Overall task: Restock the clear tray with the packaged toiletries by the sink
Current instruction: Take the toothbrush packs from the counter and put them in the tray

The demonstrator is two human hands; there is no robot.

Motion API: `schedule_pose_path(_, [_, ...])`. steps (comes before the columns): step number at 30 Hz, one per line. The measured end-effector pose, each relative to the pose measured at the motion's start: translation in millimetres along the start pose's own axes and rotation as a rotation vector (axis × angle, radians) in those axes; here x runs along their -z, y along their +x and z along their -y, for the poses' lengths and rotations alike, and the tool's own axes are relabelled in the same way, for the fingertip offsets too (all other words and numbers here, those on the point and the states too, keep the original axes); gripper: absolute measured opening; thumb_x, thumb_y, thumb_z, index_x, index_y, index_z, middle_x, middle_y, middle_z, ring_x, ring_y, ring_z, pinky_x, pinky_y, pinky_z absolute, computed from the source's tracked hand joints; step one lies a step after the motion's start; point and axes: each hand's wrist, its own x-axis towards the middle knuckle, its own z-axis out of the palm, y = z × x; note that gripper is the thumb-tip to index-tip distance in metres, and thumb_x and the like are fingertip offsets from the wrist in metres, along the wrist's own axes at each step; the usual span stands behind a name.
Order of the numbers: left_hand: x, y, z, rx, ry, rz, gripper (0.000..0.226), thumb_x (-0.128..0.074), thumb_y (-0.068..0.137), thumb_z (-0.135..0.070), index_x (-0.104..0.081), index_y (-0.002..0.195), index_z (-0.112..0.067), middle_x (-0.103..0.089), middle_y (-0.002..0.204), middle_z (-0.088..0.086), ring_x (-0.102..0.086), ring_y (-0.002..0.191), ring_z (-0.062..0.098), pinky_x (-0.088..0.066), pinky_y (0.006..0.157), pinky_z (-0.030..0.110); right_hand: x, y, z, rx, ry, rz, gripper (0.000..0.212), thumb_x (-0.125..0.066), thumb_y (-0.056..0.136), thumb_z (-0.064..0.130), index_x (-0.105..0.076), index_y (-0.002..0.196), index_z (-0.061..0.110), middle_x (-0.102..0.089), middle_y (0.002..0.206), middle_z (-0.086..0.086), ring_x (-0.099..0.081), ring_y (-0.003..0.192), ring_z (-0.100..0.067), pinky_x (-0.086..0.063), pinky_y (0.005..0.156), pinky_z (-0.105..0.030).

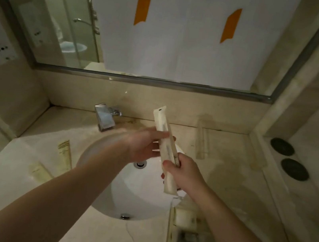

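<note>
A long cream packet (161, 121) with a toothbrush inside is held upright over the white sink (123, 188). My right hand (183, 175) grips its lower half. My left hand (146, 146) pinches its middle, fingers in front and one fingertip showing behind. The clear tray (168, 237) sits on the counter at the bottom right, partly under my right forearm, with several flat packets in it. Two more cream packets lie on the counter left of the sink, one (64, 154) near the basin rim and one (42, 171) closer to me.
A chrome tap (106, 117) stands behind the basin. A clear acrylic piece (202, 142) rests at the back right of the counter. Two black discs (288, 159) sit on the raised right ledge. A mirror covered with white paper fills the wall ahead.
</note>
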Motion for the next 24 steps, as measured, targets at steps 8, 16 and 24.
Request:
schedule_pose_path(8, [-93, 26, 37, 0.106, 0.199, -0.055, 0.014, -0.061, 0.09, -0.017, -0.061, 0.093, -0.003, -0.064, 0.075, 0.009, -0.061, 0.076, 0.024, -0.051, 0.076, 0.036, 32, -28, -18, 0.021, -0.591, -0.368, 0.036, -0.057, 0.086, 0.044, -0.056, 0.112, 0.018, -0.068, 0.094, -0.003, -0.066, 0.086, -0.025, -0.053, 0.072, -0.034])
schedule_pose_path(16, [-112, 36, 37, 0.296, 0.11, 0.336, 0.024, -0.041, 0.081, -0.014, -0.05, 0.102, -0.007, -0.06, 0.073, 0.01, -0.053, 0.061, 0.023, -0.047, 0.064, 0.033, 113, -54, -47, -0.048, 0.226, -0.442, 0.028, -0.054, 0.09, 0.045, -0.058, 0.095, 0.017, -0.067, 0.094, -0.008, -0.056, 0.064, -0.017, -0.046, 0.057, -0.034])
schedule_pose_path(24, [-143, 35, 60, 0.427, 0.284, 0.65, 0.04, -0.051, 0.08, -0.012, -0.047, 0.12, -0.009, -0.066, 0.099, 0.012, -0.064, 0.083, 0.032, -0.053, 0.079, 0.043, 151, -73, -69, -0.081, 0.823, -0.272, 0.015, -0.06, 0.091, 0.018, -0.058, 0.101, 0.006, -0.061, 0.072, -0.003, -0.051, 0.053, -0.013, -0.039, 0.043, -0.02])
